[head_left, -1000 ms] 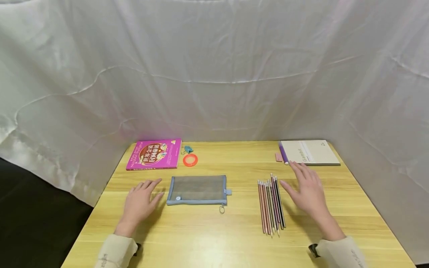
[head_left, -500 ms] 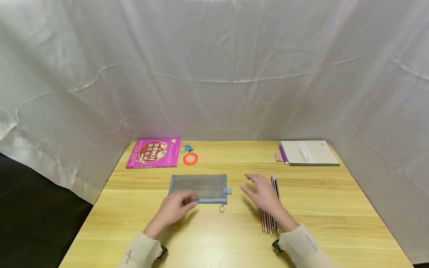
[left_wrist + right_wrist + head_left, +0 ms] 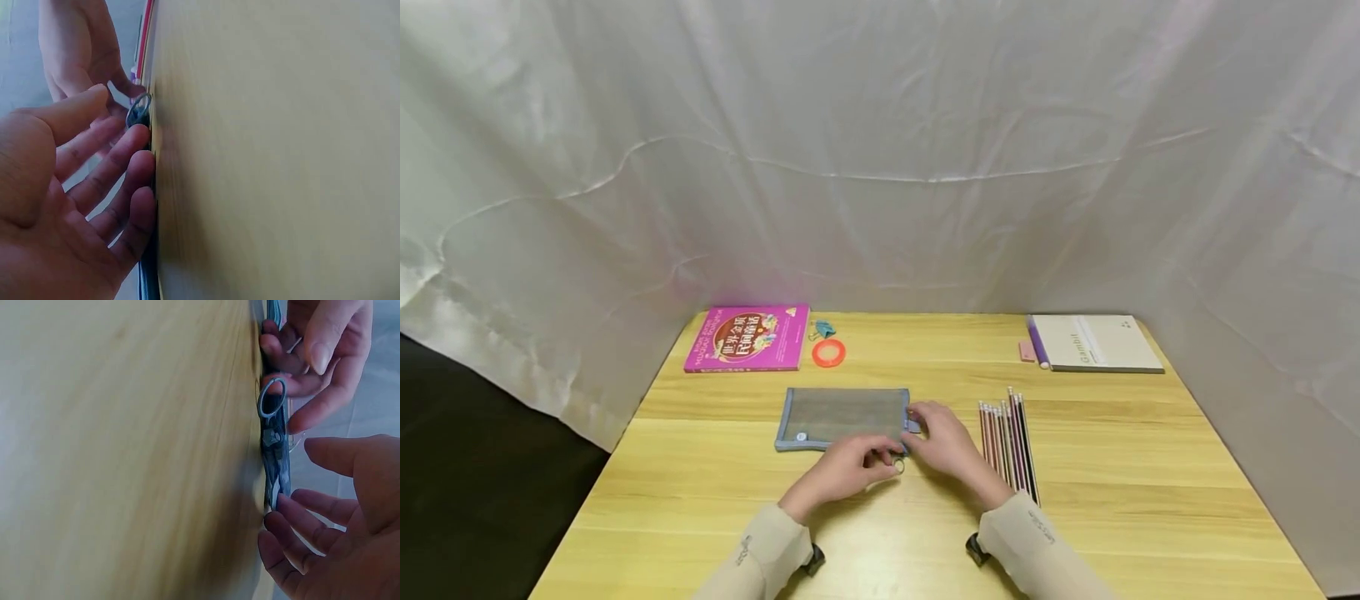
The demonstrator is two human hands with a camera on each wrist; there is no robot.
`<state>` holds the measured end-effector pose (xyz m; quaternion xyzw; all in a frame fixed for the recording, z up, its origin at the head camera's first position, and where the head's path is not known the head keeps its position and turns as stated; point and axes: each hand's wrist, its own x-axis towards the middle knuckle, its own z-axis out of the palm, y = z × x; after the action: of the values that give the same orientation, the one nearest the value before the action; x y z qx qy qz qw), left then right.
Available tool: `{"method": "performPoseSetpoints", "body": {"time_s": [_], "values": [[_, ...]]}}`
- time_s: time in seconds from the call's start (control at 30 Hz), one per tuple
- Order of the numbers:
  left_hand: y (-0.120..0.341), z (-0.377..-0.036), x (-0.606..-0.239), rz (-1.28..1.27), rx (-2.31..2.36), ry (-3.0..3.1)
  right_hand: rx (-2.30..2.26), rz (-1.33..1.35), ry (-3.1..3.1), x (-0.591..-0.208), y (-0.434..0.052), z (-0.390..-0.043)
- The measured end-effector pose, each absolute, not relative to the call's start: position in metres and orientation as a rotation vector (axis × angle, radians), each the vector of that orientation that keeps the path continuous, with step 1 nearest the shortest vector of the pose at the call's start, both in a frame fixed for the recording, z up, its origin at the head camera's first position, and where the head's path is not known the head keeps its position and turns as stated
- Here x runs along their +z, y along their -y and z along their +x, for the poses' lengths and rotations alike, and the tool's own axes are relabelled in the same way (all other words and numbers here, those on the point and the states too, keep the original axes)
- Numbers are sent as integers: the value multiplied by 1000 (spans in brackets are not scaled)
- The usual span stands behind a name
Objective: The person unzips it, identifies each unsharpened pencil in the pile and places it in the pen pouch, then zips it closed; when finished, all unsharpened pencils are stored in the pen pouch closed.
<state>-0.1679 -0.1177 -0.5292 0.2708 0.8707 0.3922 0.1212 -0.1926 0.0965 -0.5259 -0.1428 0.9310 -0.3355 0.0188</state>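
Note:
A grey-blue mesh zip pouch point(image 3: 842, 412) lies flat on the table. Its zipper pull ring point(image 3: 898, 466) hangs off the front right corner. My left hand point(image 3: 847, 468) rests by the front edge, fingertips close to that ring; in the left wrist view its thumb stands apart from the bent fingers point(image 3: 100, 181). At the pouch's right end is my right hand point(image 3: 946, 437), its fingers against the end by the side tab point(image 3: 914, 426). In the right wrist view, a gap separates its thumb from its fingers point(image 3: 306, 519). A row of pencils point(image 3: 1009, 442) lies partly behind the right forearm.
Far left are a pink book point(image 3: 748, 337), a blue binder clip point(image 3: 824, 329) and an orange tape roll point(image 3: 828, 353). At the far right lie a pink eraser point(image 3: 1026, 351), a purple marker point(image 3: 1038, 342) and a beige notebook point(image 3: 1105, 343). Pale curtains point(image 3: 880, 233) surround the table point(image 3: 1150, 467).
Both hands have moved inward to the pouch's right end: the left rightward along its front edge, the right leftward across the pencils. The pouch stays about where it was.

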Motion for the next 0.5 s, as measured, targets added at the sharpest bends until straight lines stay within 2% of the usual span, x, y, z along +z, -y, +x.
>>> {"method": "performPoseSetpoints", "body": {"time_s": [0.27,0.5], "values": [[108,-170,-536,754,1222,-2535,-1102,-419,-2869,-530,-91,-200],[105,-169,-539,712,1210,-2596,-1299,-265,-2763,-533,-87,-205]]}}
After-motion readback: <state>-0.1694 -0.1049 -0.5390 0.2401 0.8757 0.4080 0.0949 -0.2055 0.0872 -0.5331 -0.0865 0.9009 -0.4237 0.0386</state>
